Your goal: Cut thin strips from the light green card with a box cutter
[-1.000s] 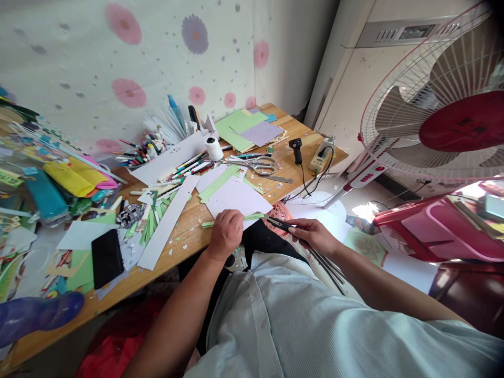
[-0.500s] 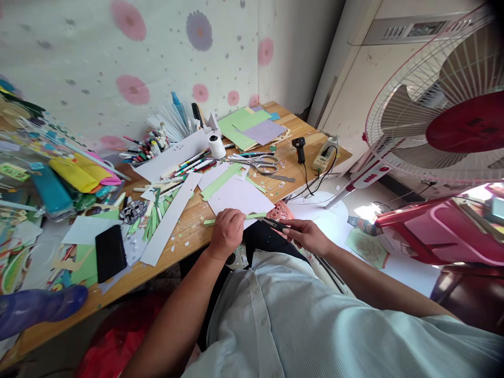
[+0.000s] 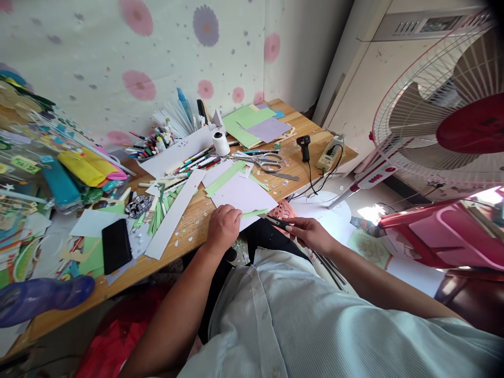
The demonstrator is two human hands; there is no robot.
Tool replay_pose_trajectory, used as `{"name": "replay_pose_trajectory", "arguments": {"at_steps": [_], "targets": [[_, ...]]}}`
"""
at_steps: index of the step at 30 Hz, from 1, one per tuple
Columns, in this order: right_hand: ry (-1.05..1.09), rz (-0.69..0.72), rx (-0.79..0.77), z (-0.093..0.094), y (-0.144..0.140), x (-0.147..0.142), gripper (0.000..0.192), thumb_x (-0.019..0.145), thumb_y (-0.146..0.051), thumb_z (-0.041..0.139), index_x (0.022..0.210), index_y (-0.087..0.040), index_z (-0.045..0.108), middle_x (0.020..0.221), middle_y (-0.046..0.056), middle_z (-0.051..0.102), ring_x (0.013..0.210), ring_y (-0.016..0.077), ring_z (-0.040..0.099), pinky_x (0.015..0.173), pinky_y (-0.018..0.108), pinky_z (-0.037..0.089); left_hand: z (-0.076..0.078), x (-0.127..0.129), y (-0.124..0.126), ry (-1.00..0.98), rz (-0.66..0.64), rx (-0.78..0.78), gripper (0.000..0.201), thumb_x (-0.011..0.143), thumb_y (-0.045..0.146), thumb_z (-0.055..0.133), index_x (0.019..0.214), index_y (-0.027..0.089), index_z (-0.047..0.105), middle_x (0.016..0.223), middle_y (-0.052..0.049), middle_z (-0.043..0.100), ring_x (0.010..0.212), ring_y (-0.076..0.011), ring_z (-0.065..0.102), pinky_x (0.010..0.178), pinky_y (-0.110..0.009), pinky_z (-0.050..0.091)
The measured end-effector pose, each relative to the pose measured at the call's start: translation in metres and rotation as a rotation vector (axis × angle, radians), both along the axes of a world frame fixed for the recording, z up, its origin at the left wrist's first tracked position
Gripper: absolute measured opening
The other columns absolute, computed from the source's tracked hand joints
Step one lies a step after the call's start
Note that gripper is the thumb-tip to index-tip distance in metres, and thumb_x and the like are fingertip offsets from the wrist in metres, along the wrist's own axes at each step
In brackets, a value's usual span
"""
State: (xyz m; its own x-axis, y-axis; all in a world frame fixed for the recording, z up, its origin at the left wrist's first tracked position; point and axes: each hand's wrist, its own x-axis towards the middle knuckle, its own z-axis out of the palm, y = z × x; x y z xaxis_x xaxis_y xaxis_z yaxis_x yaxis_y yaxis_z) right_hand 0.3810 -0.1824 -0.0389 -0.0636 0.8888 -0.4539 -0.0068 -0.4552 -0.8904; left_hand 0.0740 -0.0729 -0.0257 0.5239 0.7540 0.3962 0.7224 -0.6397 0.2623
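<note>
My left hand (image 3: 223,227) grips a thin green paper strip (image 3: 255,212) at the front edge of the wooden table (image 3: 189,231). My right hand (image 3: 311,234) holds small black snips (image 3: 275,221) whose tip meets the strip's right end. Just behind the strip lies a white sheet (image 3: 243,195) with another green strip (image 3: 223,178) across its far corner.
Large scissors (image 3: 262,161), a thread spool (image 3: 220,143), pens (image 3: 157,144), a black phone (image 3: 116,245), a glue gun (image 3: 304,146) and coloured paper (image 3: 255,125) crowd the table. An electric fan (image 3: 444,121) stands to the right, and a red plastic stool (image 3: 444,228) stands below it.
The view has drifted slightly, so everything sits a little to the right in the frame. Both hands stay at the green strip with the snips at its end.
</note>
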Motion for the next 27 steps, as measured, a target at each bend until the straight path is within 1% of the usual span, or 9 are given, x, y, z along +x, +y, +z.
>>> {"name": "replay_pose_trajectory", "arguments": {"at_steps": [5,10,13,18,21,24,27], "targets": [[0.062,0.032,-0.024,0.003,0.003,0.003,0.071,0.086,-0.062,0.087,0.138,-0.016,0.077,0.072,0.001,0.071,0.046,0.0094,0.045,0.043,0.025,0.027,-0.003,-0.002,0.000,-0.001,0.001,0.001,0.018,0.105,0.019,0.062,0.094,0.024,0.074,0.093,-0.008,0.071,0.094,-0.0273,0.064,0.086,-0.043,0.051],[0.047,0.038,-0.029,0.008,0.006,0.003,0.069,0.084,-0.061,0.088,0.136,-0.016,0.079,0.072,0.001,0.071,0.045,0.0087,0.043,0.043,0.025,0.027,-0.005,0.009,-0.003,0.008,-0.013,0.001,0.019,0.106,0.021,0.061,0.092,0.024,0.074,0.092,-0.008,0.069,0.096,-0.0268,0.064,0.086,-0.042,0.051],[0.040,0.017,-0.032,0.010,0.007,0.004,0.069,0.084,-0.061,0.088,0.136,-0.016,0.079,0.071,0.001,0.071,0.046,0.0091,0.044,0.043,0.025,0.026,-0.003,0.018,-0.005,0.036,-0.011,0.012,0.020,0.107,0.022,0.061,0.090,0.024,0.073,0.090,-0.008,0.067,0.093,-0.0275,0.062,0.082,-0.042,0.049],[0.064,-0.012,-0.031,0.009,0.009,0.010,0.066,0.084,-0.059,0.088,0.134,-0.018,0.080,0.070,0.000,0.069,0.046,0.0085,0.043,0.042,0.024,0.023,-0.001,0.030,-0.008,0.082,0.058,0.057,0.021,0.106,0.022,0.061,0.087,0.026,0.071,0.087,-0.008,0.064,0.087,-0.0283,0.060,0.074,-0.041,0.045],[0.069,-0.013,-0.035,0.007,0.011,0.011,0.065,0.085,-0.059,0.088,0.135,-0.019,0.079,0.069,-0.001,0.069,0.045,0.0083,0.042,0.042,0.024,0.023,-0.001,0.035,-0.010,0.100,0.100,0.064,0.018,0.103,0.020,0.063,0.088,0.026,0.071,0.086,-0.008,0.064,0.084,-0.0286,0.060,0.071,-0.041,0.044],[0.071,-0.017,-0.036,0.005,0.012,0.011,0.069,0.083,-0.060,0.088,0.138,-0.019,0.078,0.067,0.000,0.069,0.044,0.0090,0.043,0.042,0.025,0.024,0.001,0.030,-0.011,0.080,0.106,0.047,0.012,0.102,0.022,0.066,0.092,0.026,0.071,0.089,-0.009,0.065,0.086,-0.0290,0.061,0.072,-0.042,0.045],[0.060,-0.027,-0.031,0.006,0.011,0.011,0.071,0.082,-0.060,0.089,0.138,-0.018,0.078,0.067,0.000,0.070,0.044,0.0097,0.044,0.041,0.025,0.024,0.002,0.016,-0.014,0.045,0.088,0.020,0.011,0.102,0.023,0.067,0.092,0.025,0.071,0.091,-0.009,0.067,0.089,-0.0292,0.062,0.076,-0.043,0.048]]}}
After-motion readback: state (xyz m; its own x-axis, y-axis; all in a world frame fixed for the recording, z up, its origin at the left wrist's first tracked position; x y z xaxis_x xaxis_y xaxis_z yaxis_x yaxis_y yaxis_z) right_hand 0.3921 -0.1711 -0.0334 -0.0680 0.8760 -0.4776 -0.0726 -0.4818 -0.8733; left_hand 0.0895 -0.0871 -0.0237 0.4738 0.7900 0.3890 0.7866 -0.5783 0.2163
